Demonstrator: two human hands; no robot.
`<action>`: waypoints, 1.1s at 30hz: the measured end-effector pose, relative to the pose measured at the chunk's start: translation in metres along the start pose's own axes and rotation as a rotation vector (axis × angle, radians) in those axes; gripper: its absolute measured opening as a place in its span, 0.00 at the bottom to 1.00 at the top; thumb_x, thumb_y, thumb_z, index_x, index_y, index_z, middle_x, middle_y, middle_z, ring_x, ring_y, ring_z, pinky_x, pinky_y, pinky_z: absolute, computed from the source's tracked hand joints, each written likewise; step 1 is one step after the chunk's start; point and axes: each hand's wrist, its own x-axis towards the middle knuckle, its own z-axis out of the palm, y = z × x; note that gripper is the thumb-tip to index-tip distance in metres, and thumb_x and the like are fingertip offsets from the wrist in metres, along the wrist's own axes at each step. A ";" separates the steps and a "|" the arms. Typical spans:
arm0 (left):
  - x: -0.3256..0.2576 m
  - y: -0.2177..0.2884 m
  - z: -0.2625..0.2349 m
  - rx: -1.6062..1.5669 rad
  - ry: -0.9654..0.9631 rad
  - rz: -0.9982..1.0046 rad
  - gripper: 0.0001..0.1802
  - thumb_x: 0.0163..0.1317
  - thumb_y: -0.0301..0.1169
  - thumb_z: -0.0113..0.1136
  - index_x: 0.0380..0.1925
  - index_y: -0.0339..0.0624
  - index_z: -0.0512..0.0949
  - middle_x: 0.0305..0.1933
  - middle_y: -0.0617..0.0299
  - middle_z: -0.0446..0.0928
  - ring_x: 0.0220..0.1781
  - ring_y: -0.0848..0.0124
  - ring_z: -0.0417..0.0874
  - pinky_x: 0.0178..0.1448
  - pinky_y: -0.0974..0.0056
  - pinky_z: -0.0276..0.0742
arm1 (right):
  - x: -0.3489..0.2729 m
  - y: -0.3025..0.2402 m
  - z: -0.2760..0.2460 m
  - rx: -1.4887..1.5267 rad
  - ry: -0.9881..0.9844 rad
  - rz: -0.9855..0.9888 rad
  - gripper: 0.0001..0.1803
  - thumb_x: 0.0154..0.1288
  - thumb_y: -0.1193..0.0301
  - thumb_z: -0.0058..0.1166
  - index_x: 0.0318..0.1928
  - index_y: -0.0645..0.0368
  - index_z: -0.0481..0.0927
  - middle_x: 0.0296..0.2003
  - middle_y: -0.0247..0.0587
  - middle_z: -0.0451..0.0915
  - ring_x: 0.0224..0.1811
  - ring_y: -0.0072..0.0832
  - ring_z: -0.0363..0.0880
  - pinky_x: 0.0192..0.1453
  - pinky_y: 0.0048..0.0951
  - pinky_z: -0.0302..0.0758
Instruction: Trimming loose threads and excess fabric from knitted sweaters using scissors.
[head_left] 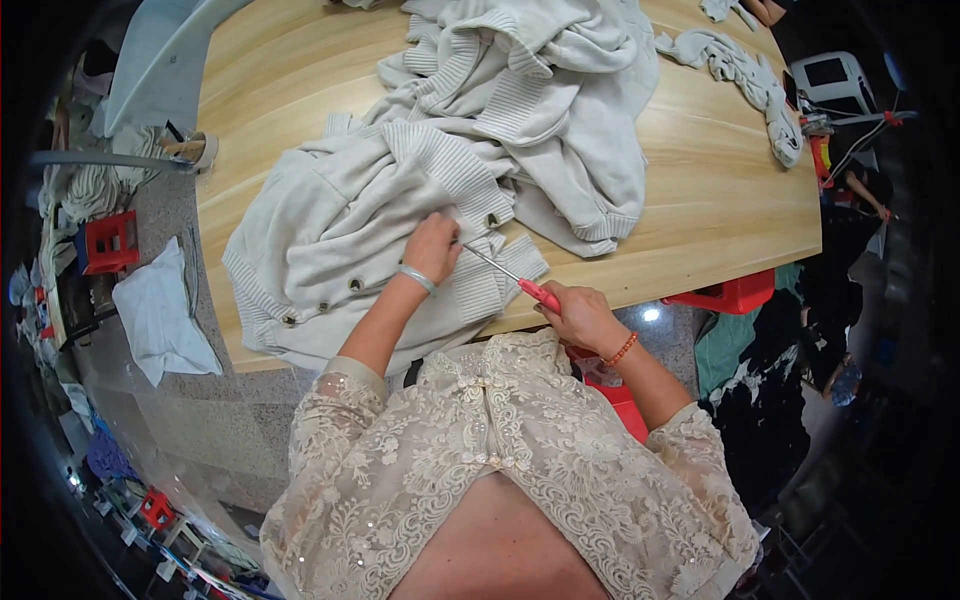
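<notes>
Wooden table (720, 190) under cream cardigans (340, 230)

No packages, labels, signs or screens can be made out around the table.

Cream knit cardigan (330, 240), ribbed hem and cuffs, round dark buttons down the front band, spread flat but rumpled at the near table (700, 200) edge. Pink-handled thread snips (515, 278), thin metal blades angled up-left, tip right on the button band.
</notes>
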 end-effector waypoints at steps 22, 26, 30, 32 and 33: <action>0.060 0.009 0.042 -0.281 -0.248 -0.067 0.06 0.48 0.24 0.64 0.26 0.34 0.79 0.24 0.53 0.79 0.26 0.65 0.80 0.35 0.64 0.75 | -0.014 0.032 -0.004 -0.031 -0.026 0.112 0.16 0.62 0.57 0.56 0.39 0.57 0.78 0.29 0.52 0.81 0.37 0.50 0.80 0.43 0.48 0.74; 0.054 0.007 0.032 -0.348 -0.261 -0.103 0.05 0.55 0.27 0.61 0.29 0.36 0.80 0.25 0.52 0.80 0.28 0.62 0.81 0.36 0.62 0.76 | -0.014 0.041 -0.003 0.040 0.053 0.108 0.16 0.62 0.56 0.56 0.40 0.56 0.78 0.31 0.53 0.81 0.36 0.51 0.80 0.42 0.48 0.74; 0.068 0.026 0.026 -0.282 -0.090 -0.069 0.08 0.58 0.31 0.60 0.32 0.37 0.79 0.26 0.52 0.79 0.30 0.56 0.80 0.37 0.57 0.76 | -0.020 0.061 -0.006 0.152 0.166 0.149 0.13 0.63 0.61 0.55 0.41 0.55 0.78 0.31 0.51 0.81 0.38 0.51 0.80 0.43 0.49 0.74; 0.084 0.051 0.016 -0.209 0.018 0.090 0.12 0.54 0.30 0.64 0.38 0.40 0.78 0.34 0.54 0.77 0.37 0.56 0.79 0.41 0.57 0.74 | -0.023 0.070 -0.003 0.198 0.380 0.188 0.11 0.63 0.64 0.55 0.42 0.56 0.77 0.33 0.51 0.81 0.39 0.52 0.79 0.44 0.50 0.74; 0.093 0.061 0.012 -0.145 0.057 0.222 0.15 0.51 0.29 0.66 0.40 0.41 0.77 0.37 0.54 0.76 0.39 0.56 0.78 0.42 0.57 0.74 | -0.023 0.078 0.001 0.127 0.550 0.172 0.11 0.63 0.64 0.55 0.42 0.57 0.77 0.33 0.51 0.80 0.39 0.52 0.78 0.44 0.49 0.74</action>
